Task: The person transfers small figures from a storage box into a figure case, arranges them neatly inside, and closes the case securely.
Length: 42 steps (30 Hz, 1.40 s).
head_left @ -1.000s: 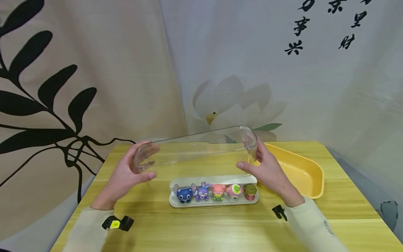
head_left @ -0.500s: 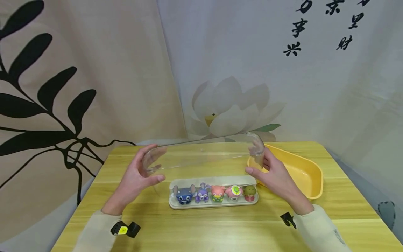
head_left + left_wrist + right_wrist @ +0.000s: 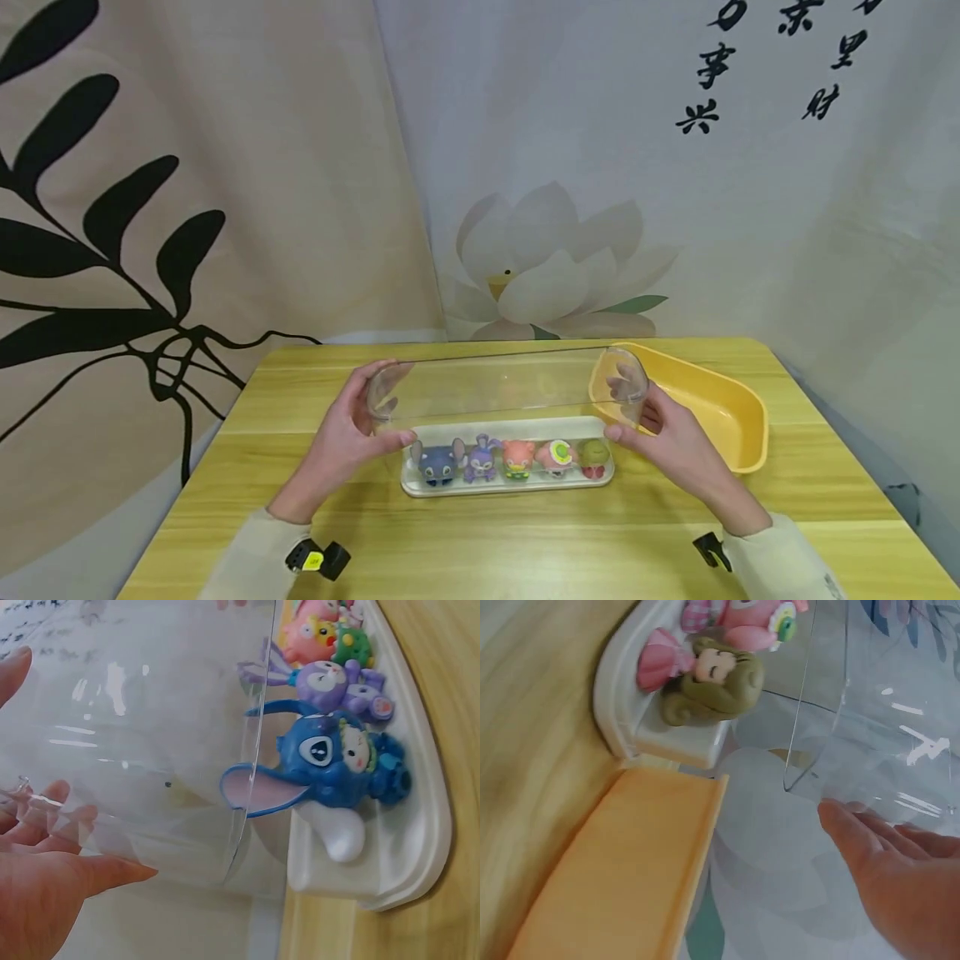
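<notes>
A long clear plastic cover (image 3: 510,385) is held level above the table, its open side facing down. My left hand (image 3: 341,443) grips its left end, thumb in front and fingers behind. At the right end, my right hand (image 3: 681,444) holds it the same way. Beneath and slightly nearer lies a long white display base (image 3: 510,491). Several figurines stand on it in a row: a blue big-eared one (image 3: 322,761), a purple rabbit (image 3: 322,686), two pinkish ones, and a girl with olive hair (image 3: 720,679). In the left wrist view the cover's edge overlaps the blue figurine's ear.
A yellow plastic tray (image 3: 738,433) sits at the right, close to the base's right end and behind the right hand. The wooden table (image 3: 510,550) reaches a printed cloth backdrop (image 3: 750,250) with plant drawings and black characters.
Both hands have brought the clear cover down, rightward and nearer, and its tilt has levelled out. It now hangs closer over the figurines. The base and yellow tray stay put.
</notes>
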### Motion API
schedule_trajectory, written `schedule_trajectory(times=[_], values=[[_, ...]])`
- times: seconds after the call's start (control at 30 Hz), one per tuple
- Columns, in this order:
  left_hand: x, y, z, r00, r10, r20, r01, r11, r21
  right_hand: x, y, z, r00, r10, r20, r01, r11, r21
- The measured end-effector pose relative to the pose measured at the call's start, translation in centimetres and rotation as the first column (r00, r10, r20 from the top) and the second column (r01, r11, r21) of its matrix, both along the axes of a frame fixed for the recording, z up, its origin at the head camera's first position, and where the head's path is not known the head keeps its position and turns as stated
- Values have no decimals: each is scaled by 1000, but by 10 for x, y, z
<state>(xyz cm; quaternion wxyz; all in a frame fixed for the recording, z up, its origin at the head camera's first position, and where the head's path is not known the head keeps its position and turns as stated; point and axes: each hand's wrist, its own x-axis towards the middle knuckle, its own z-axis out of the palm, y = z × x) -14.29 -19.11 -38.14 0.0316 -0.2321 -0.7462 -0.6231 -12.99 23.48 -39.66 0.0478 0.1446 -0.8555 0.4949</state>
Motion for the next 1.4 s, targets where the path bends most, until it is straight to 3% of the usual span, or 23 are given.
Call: schedule_trajectory(times=[0.27, 0.47, 0.8, 1.17, 1.4], values=[[1, 3, -5, 1000, -3, 24, 4, 1000, -13, 0, 4, -7, 1000, 21, 19, -20, 999, -31], [0, 4, -9, 999, 6, 44, -5, 1000, -27, 0, 4, -14, 999, 33, 28, -30, 993, -114], [-3, 4, -17, 995, 37, 89, -29, 996, -85, -2, 4, -25, 999, 37, 35, -32, 992, -126], [-7, 1, -30, 990, 56, 127, -43, 994, -102, -6, 1, -33, 997, 48, 61, -41, 994, -102], [-8, 1, -35, 987, 56, 151, -41, 994, -101, -8, 1, -38, 994, 70, 80, -59, 989, -135]])
